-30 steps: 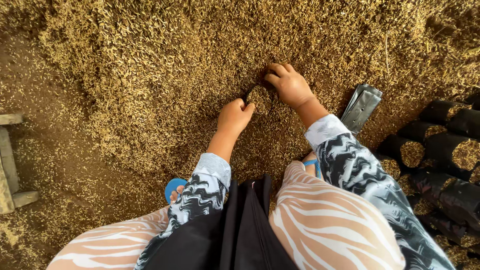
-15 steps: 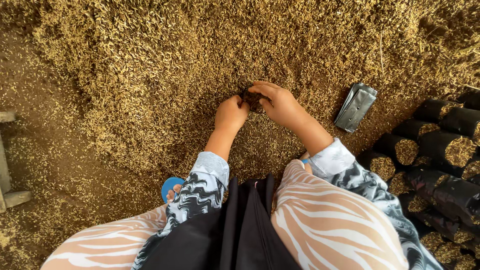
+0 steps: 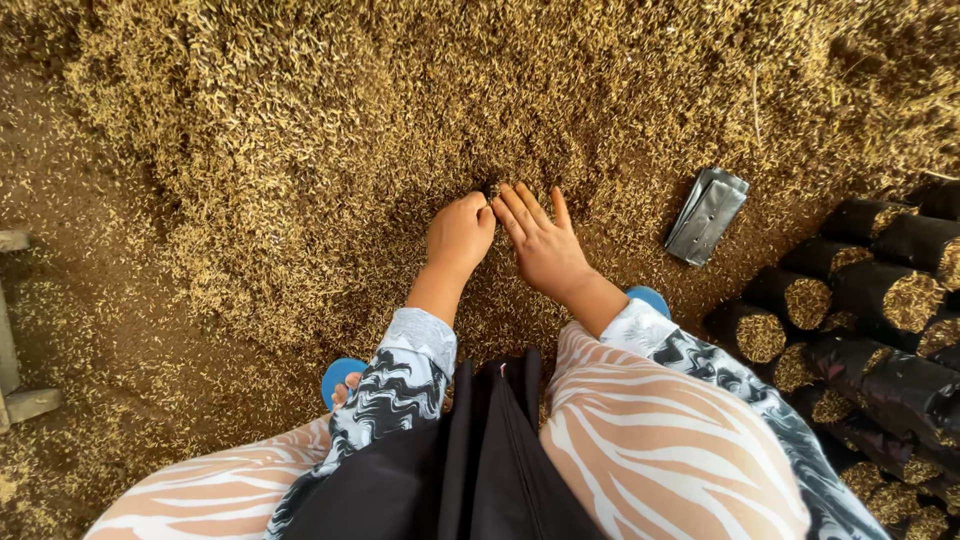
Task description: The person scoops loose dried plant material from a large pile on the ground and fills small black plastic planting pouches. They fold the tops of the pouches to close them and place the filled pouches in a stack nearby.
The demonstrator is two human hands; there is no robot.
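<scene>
Before you, the heap of rice husks [image 3: 400, 130] covers nearly the whole ground, thickest far and thinning to bare brown dirt [image 3: 70, 260] at the left. At the right lies the stack of black grow bags [image 3: 880, 300], set on their sides with their husk-filled mouths toward you. Just left of that stack, on the husks, sits a flat bundle of empty black bags [image 3: 707, 215]. At the far left edge a bit of wooden frame [image 3: 15, 370] shows. Nearer, your striped knees and blue sandals [image 3: 340, 378] frame the work.

Your left hand [image 3: 458, 237] is curled into a loose fist, knuckles up, and pressed into the husks; what it grips I cannot tell, though a small dark thing [image 3: 490, 188] peeps out at its fingertips. Your right hand [image 3: 542, 243] lies flat just beside it, fingers spread narrow and together, palm down on the husks, holding nothing.

My judgement: keep the two hands touching, so husks gather between them rather than spilling aside, and draw from the thick far side where the heap is deep and free of dirt.
</scene>
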